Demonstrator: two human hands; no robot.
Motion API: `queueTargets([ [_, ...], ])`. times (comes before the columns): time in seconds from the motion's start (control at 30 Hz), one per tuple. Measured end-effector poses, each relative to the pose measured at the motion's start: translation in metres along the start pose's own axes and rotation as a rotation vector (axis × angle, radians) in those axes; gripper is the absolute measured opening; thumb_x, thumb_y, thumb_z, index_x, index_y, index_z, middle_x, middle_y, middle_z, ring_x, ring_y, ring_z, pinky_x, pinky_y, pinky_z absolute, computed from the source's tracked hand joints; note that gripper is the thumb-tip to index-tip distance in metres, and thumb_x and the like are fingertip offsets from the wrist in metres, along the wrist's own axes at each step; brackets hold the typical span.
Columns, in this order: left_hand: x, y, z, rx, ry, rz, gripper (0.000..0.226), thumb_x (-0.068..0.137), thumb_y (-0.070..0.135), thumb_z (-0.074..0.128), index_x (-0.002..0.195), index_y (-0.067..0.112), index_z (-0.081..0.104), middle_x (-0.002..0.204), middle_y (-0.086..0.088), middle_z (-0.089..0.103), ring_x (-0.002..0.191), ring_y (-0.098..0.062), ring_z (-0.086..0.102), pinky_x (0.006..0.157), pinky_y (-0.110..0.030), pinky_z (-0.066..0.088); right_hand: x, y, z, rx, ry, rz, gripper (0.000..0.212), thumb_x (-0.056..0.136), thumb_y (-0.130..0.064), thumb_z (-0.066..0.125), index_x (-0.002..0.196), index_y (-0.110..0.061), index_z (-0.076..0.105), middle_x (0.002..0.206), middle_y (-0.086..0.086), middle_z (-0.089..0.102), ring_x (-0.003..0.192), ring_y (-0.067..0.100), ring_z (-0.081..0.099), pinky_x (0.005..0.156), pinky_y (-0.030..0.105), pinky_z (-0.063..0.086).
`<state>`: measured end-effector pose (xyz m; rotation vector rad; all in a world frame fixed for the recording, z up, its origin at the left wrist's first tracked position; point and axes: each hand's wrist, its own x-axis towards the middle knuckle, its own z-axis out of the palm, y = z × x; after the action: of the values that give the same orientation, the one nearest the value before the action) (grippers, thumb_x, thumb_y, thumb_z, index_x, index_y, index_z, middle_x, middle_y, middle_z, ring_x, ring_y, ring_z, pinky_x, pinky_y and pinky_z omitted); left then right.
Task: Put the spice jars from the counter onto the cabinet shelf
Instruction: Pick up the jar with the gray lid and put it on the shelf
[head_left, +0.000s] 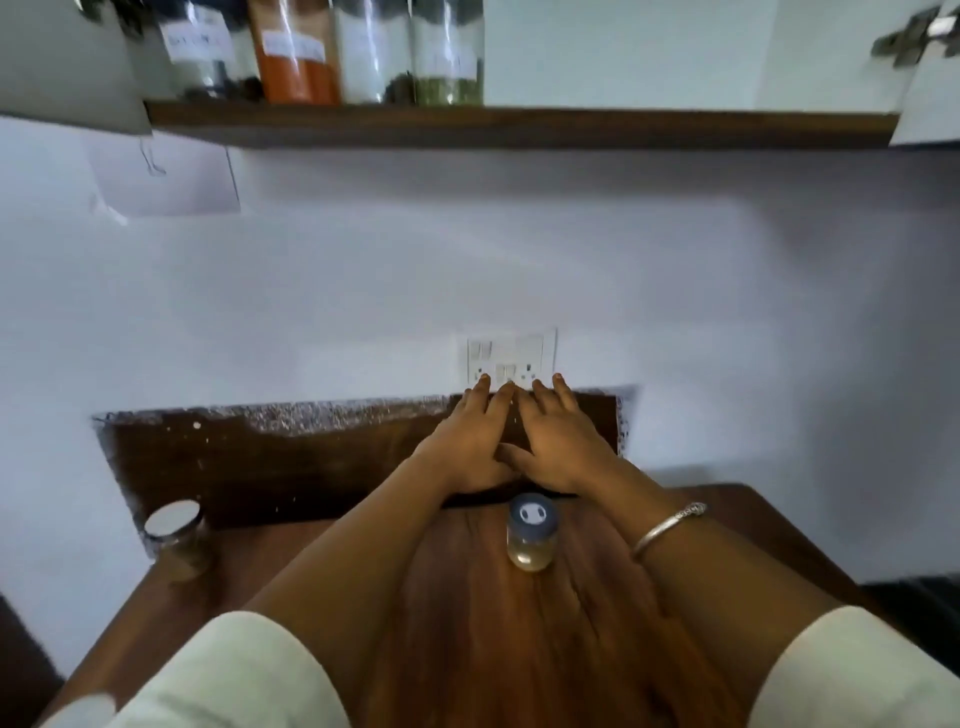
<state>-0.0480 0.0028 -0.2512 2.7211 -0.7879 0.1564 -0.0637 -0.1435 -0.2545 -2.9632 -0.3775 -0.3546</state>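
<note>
The left hand (467, 447) and right hand (563, 441) stretch flat and empty over the brown wooden tabletop (493, 649) — one should grip the small grey-lidded glass spice jar (531, 540) between the forearms by its body — lifting it upright to the dark wooden cabinet shelf (623, 127).

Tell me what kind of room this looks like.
Likely a home kitchen: labelled spice jars line a wooden shelf, above a wooden counter and a wall switch plate.
</note>
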Motion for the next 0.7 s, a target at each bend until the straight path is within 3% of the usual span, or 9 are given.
queueTargets([
  [0.17, 0.016, -0.001, 0.062, -0.053, -0.127, -0.057, 0.103, 0.078, 0.032, 0.070, 0.149, 0.015, -0.003, 0.157, -0.015, -0.006, 0.145, -0.032, -0.004, 0.116, -0.047, 0.021, -0.008, 0.033, 0.058, 0.111, -0.117, 0.033, 0.082, 0.088, -0.055, 0.048, 0.149, -0.014, 0.011, 0.156, 0.015, 0.016, 0.144, 0.034, -0.004, 0.114, 0.050, 0.022],
  [0.4, 0.058, -0.017, 0.162, -0.177, -0.248, -0.223, 0.102, 0.079, 0.034, 0.069, 0.149, 0.017, -0.004, 0.158, -0.008, -0.006, 0.145, -0.028, 0.000, 0.116, -0.041, 0.019, 0.007, 0.099, 0.143, 0.159, -0.255, 0.000, 0.078, 0.089, -0.049, 0.051, 0.148, -0.014, 0.015, 0.154, 0.014, 0.023, 0.144, 0.033, 0.009, 0.116, 0.044, 0.010],
  [0.5, 0.066, -0.026, 0.203, -0.253, -0.254, -0.319, 0.096, 0.083, 0.037, 0.066, 0.149, 0.017, -0.001, 0.158, -0.008, -0.002, 0.144, -0.028, 0.009, 0.114, -0.038, 0.022, 0.013, 0.121, 0.179, 0.146, -0.339, -0.008, 0.081, 0.088, -0.052, 0.051, 0.149, -0.016, 0.012, 0.156, 0.009, 0.018, 0.144, 0.031, 0.011, 0.117, 0.045, 0.017],
  [0.7, 0.076, -0.038, 0.263, -0.242, -0.222, -0.420, 0.091, 0.086, 0.034, 0.063, 0.149, 0.020, -0.002, 0.158, -0.008, -0.008, 0.144, -0.032, 0.012, 0.112, -0.044, 0.031, 0.026, 0.143, 0.236, 0.276, -0.415, 0.033, 0.086, 0.088, -0.045, 0.056, 0.150, -0.018, 0.003, 0.157, 0.011, 0.013, 0.145, 0.033, 0.007, 0.117, 0.044, 0.017],
])
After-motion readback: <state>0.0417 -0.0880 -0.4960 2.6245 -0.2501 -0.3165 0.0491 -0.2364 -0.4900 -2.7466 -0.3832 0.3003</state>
